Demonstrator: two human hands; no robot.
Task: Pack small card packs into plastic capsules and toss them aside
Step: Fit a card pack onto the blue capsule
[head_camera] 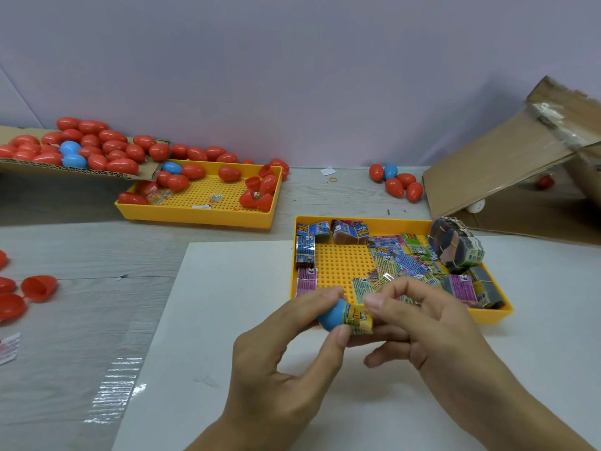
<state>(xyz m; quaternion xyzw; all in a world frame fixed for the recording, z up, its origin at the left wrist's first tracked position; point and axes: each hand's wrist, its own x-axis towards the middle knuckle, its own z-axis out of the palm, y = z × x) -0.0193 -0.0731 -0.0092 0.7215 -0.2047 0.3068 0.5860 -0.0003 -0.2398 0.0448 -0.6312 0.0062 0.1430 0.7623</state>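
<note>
Small packing workbench: 2 yellow trays [201,216], heaped capsules [94,148], torn cardboard [494,164].

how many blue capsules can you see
5: two among the red ones on the cardboard, one at the far tray's back left corner, one right of it, one half in the left hand. Others may be buried.

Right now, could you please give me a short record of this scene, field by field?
left hand: holds blue capsule half
right hand: pinches rolled card pack, pressing it into the blue capsule half
near yellow tray: loose and banded card packs
far yellow tray: red and blue capsules, some open
cardboard sheet: leaning, far right
capsule status: not yet closed
</note>
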